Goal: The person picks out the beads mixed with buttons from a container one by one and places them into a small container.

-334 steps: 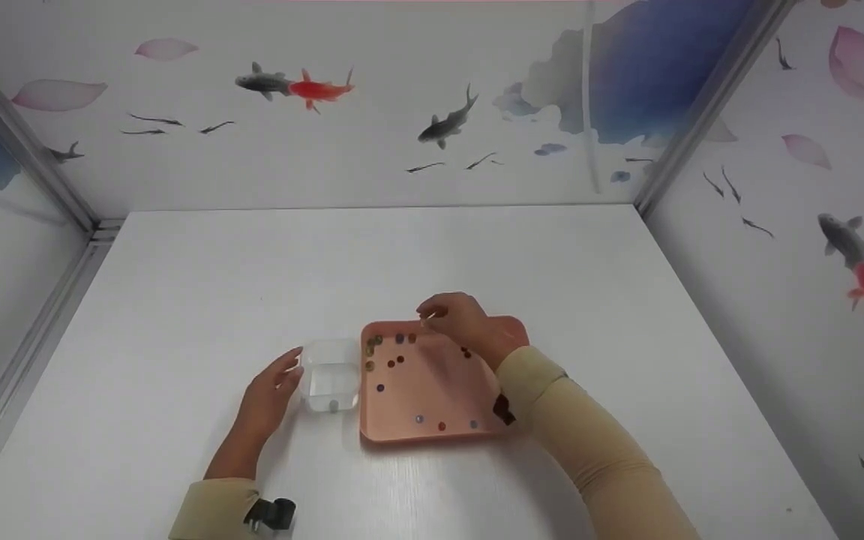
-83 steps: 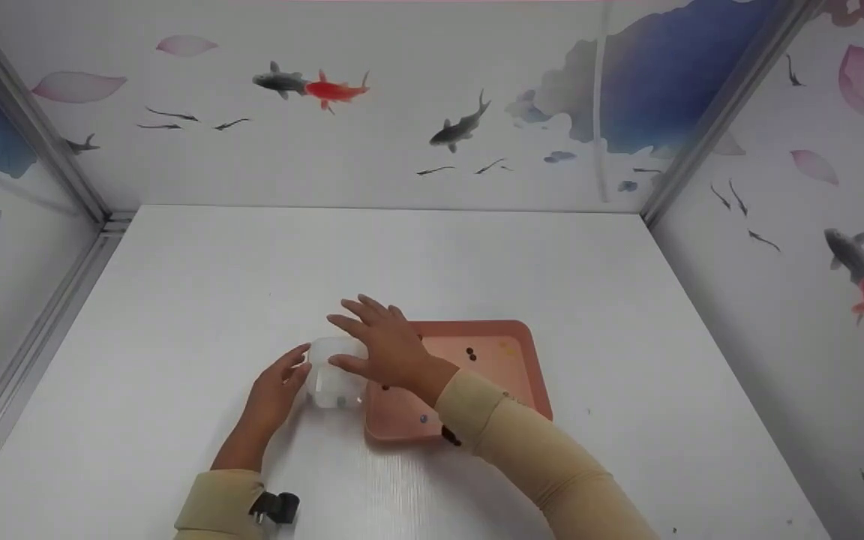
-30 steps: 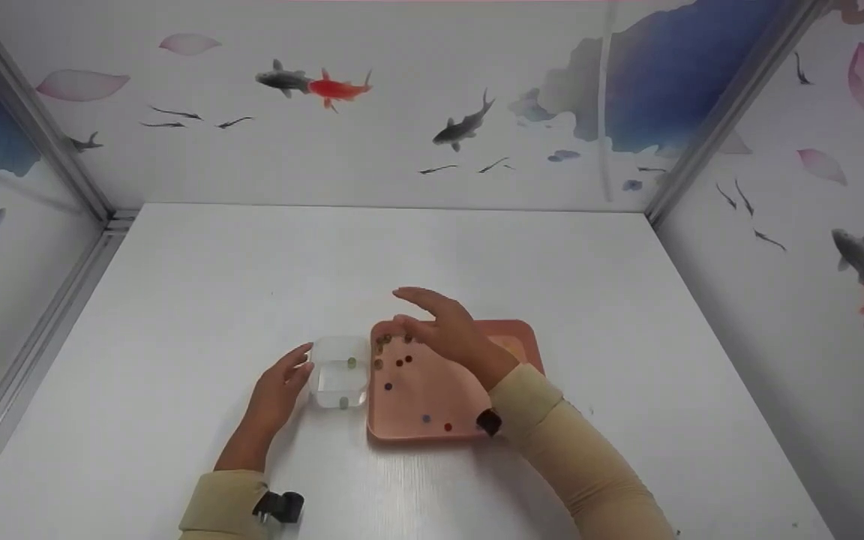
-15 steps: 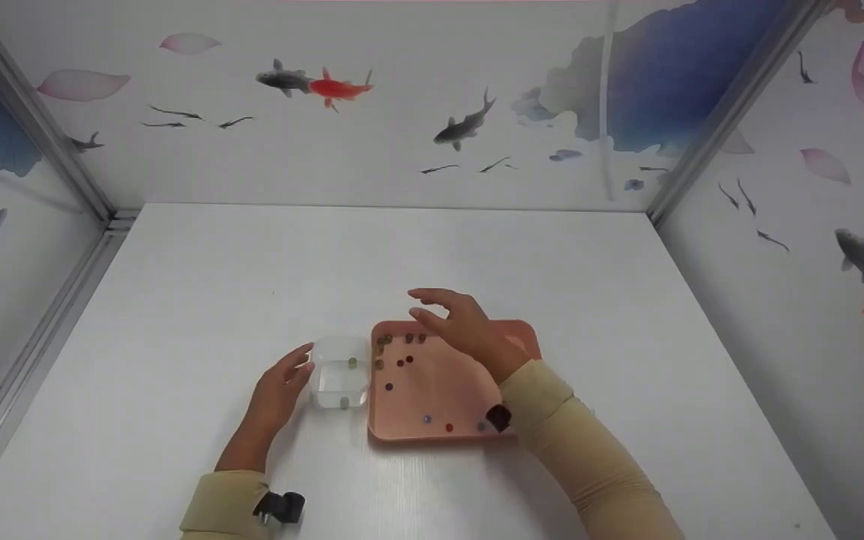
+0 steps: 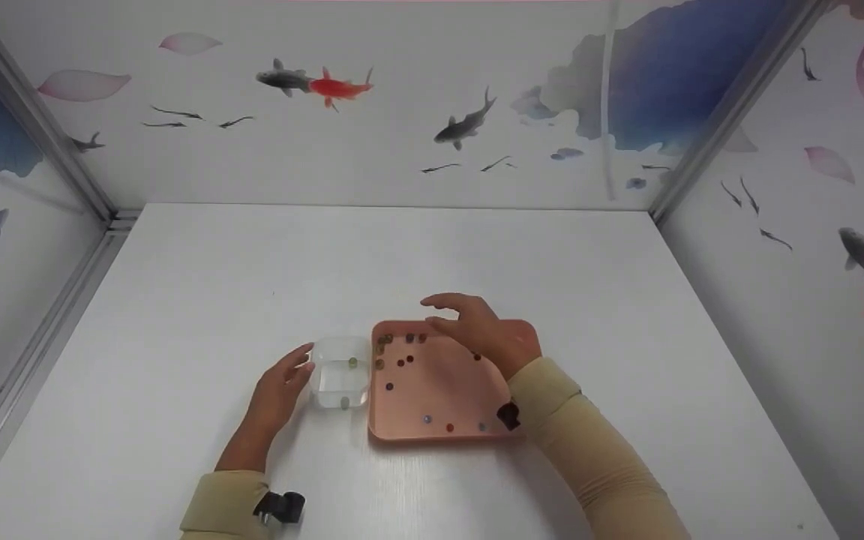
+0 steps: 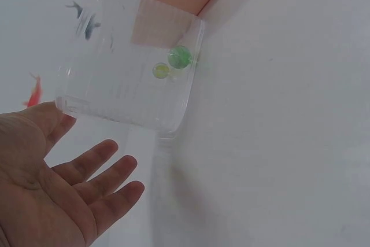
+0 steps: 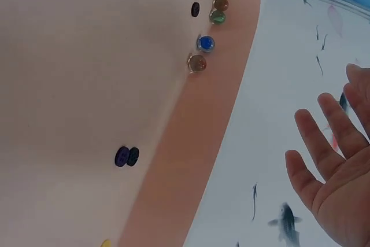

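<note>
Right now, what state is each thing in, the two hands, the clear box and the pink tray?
Left hand: open, beside the clear box.
Right hand: open, holding nothing, above the tray.
Clear box: lidless, two marbles inside.
Pink tray: flat, marbles and buttons scattered inside.

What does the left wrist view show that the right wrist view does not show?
Only the left wrist view shows the clear box with a green marble and a yellowish one inside, and the open left hand beside it. Only the right wrist view shows marbles and dark buttons in the tray, and the open right hand. Both show the pink tray.
</note>
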Demonstrator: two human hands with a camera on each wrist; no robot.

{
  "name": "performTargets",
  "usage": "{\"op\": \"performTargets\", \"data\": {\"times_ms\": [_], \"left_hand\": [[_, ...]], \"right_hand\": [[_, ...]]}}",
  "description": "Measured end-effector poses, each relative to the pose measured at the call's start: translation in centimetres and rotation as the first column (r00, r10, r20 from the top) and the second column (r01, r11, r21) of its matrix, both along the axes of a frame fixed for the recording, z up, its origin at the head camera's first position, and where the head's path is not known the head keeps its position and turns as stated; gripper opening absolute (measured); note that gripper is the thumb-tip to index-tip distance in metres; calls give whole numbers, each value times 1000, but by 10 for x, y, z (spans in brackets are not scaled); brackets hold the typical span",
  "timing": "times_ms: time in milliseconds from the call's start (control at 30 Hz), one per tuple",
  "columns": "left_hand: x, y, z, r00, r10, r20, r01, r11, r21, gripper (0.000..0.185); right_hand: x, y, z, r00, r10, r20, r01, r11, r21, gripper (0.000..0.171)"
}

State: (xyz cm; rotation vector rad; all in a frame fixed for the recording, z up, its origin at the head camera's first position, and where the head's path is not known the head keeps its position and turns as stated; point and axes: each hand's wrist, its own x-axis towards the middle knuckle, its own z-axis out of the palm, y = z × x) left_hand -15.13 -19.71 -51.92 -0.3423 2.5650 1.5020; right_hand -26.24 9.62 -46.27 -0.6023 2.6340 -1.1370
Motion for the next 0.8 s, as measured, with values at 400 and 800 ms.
{"op": "performTargets", "data": {"times_ms": [400, 800], "left_hand": [[0, 0, -1, 1000, 8, -7, -8, 1000, 5, 48], [0, 0, -2, 1000, 16, -24, -15, 1000, 27, 46]], "right_hand": [[-5, 1, -13, 999, -43, 1, 42, 997, 57, 33], [-6, 0, -21, 1000, -23, -6, 23, 999, 32, 28]]}}
